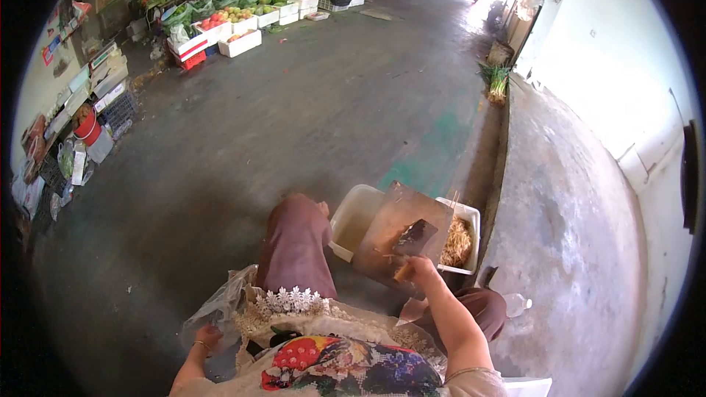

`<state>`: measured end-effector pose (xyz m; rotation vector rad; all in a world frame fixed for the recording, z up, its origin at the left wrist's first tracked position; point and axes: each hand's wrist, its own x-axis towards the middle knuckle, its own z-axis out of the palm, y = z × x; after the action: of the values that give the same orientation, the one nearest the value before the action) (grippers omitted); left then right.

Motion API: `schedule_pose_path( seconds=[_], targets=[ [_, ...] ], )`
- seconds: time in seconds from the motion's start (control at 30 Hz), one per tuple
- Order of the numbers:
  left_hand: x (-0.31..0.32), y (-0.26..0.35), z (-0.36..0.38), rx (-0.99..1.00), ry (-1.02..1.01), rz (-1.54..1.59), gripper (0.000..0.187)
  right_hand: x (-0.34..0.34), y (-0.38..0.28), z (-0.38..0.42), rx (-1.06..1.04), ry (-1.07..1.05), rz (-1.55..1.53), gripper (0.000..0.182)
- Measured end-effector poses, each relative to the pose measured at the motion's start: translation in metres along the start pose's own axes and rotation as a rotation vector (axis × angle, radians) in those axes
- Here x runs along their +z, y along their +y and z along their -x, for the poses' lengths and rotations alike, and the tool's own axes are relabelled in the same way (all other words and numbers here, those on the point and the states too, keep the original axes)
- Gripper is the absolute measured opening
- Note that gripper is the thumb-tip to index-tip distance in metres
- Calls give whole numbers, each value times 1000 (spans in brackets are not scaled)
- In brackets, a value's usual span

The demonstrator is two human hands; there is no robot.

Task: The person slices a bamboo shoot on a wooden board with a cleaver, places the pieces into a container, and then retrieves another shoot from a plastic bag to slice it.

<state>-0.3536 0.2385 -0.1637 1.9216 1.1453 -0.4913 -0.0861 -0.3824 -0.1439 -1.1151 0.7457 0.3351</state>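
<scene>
My right hand (421, 270) is closed around the wooden handle (401, 274) of a knife with a broad dark blade (418, 235). The blade lies over a worn brown cutting board (382, 224), which rests across two white tubs. Low on the left, my left hand (209, 337) is at the clear plastic bag (224, 305) beside my thigh; its fingers are partly covered and blurred by the plastic. The left tub (354, 206) shows a pale inside. In the right tub (478, 224) is a heap of tan, shredded strands (457, 242).
A raised concrete ledge (562, 198) runs along my right, with a clear plastic bottle (518, 303) near my knee. Green onions (498, 84) stand farther up the ledge. Produce boxes (241, 43) line the far left; a red bucket (87, 129) sits among crates.
</scene>
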Motion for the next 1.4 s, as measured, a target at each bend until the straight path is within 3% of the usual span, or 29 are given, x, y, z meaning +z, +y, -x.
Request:
schedule_pose_path(
  seconds=[0.03,0.07,0.13,0.2,0.23,0.3,0.33,0.37,0.43,0.5,0.6,0.67,0.7,0.8,0.93,1.03,1.1,1.13,1.2,1.23,1.3,1.37,1.4],
  targets=[
    [4,21,41,-168,-118,118,41,0,1,0,1,1,1,30],
    [6,15,38,-171,-119,118,41,-2,1,-3,7,-11,26,27],
    [14,-5,21,9,-265,317,46,-5,-1,-2,16,-23,56,25],
    [21,-25,-15,-99,-333,687,47,0,-7,4,89,-30,97,19],
    [23,0,14,39,-197,486,46,-2,-5,-2,78,0,124,17],
    [39,-43,-55,371,-82,23,39,-10,-4,-13,86,-3,174,16],
    [17,26,12,388,-58,-58,36,-14,-6,-14,107,-27,187,16],
    [12,54,33,248,-142,267,38,-17,-7,-20,115,-40,142,17],
    [8,53,28,470,-241,558,38,-21,-7,-22,189,-76,80,18],
    [-15,82,58,374,-277,566,41,-20,-14,-25,270,-130,27,20],
    [-38,66,58,323,-266,554,39,-29,-13,-39,323,-103,33,23],
    [-52,49,56,228,106,243,35,-30,-14,-41,312,-36,-5,25],
    [-56,43,58,266,232,228,32,-28,-13,-40,296,30,-5,27],
    [-63,38,60,251,251,252,32,-32,-10,-47,309,-11,-3,28],
    [-58,44,28,351,193,166,31,-37,-12,-47,339,-37,-10,28],
    [-51,58,-1,284,110,78,31,-37,-17,-37,306,13,6,24],
    [-44,58,-28,206,91,-255,26,-41,-19,-28,256,-5,38,22],
    [-40,56,-38,211,79,-256,26,-44,-20,-25,253,8,36,22],
    [-32,51,-55,-137,-125,-287,28,-52,-23,-18,292,-61,25,17],
    [-18,38,-69,-136,-135,-288,28,-56,-23,-15,291,-52,27,17],
    [17,8,-93,195,-282,-372,34,-62,-22,-14,298,-28,63,17],
    [45,42,-62,370,-390,-337,38,-62,-21,-9,313,15,52,17],
    [71,43,-67,701,-270,-366,39,-61,-19,-6,325,50,35,16]
  ],
)
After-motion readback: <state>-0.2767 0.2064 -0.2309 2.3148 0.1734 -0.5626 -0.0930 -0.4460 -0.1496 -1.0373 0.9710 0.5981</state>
